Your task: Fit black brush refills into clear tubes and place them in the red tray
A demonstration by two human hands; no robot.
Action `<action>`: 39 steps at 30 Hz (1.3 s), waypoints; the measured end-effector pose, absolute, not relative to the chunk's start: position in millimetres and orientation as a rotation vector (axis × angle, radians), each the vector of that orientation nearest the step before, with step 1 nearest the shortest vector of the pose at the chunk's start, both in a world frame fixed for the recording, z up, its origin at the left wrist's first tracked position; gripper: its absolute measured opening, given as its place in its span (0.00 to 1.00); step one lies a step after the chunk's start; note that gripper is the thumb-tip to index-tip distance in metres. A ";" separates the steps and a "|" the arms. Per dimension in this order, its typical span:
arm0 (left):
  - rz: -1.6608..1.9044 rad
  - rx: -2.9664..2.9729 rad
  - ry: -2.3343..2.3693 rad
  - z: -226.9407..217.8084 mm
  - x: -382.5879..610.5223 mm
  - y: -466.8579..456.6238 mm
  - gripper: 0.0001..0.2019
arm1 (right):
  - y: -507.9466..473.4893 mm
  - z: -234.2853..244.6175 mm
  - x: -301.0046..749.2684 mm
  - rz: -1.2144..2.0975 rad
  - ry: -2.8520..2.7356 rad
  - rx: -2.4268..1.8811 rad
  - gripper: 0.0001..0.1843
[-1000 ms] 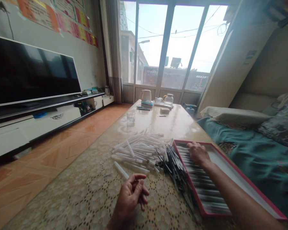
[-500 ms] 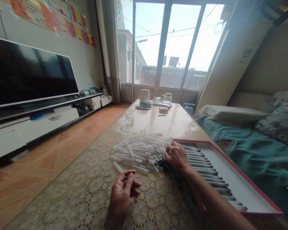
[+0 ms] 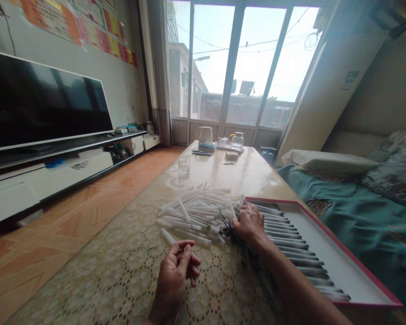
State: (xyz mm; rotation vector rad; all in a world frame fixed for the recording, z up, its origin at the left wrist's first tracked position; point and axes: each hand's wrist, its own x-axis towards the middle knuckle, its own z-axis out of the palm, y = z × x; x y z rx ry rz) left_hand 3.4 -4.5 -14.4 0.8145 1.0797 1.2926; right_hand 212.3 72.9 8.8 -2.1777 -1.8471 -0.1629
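The right hand [image 3: 249, 222] reaches down over the loose bundle of thin black rods [image 3: 247, 253], just beside the red-rimmed shallow white box [image 3: 328, 249]; its fingers bend downward, though I cannot tell whether they pinch a rod. The left hand [image 3: 176, 273] hangs near the single slim white translucent tube [image 3: 168, 235] on the patterned tabletop [image 3: 111, 271], fingers loosely curled, thumb close to the index; its grasp is unclear. The rods look light, fairly stiff and prone to tangling, best lifted singly by one end. The tube seems light, smooth and apt to roll, suiting a gentle mid-length pinch.
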 end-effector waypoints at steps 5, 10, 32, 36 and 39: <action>1.269 0.874 1.085 -14.6 5.1 -7.1 0.15 | 43.5 22.7 224.8 -0.186 -1.801 -2.099 0.09; 1.141 0.982 0.930 -14.4 10.7 -11.9 0.15 | 3.8 23.8 218.1 0.058 -1.867 -1.835 0.10; 1.181 0.564 0.844 -14.0 9.9 -9.6 0.07 | -19.5 -2.2 208.0 -0.154 -1.932 -1.890 0.05; 1.197 0.585 0.854 -14.1 9.9 -8.4 0.05 | -18.0 -6.8 199.4 -0.233 -1.934 -2.049 0.04; 1.205 0.590 0.861 -16.7 9.1 -7.7 0.05 | -15.5 -9.9 199.1 -0.232 -1.932 -2.111 0.04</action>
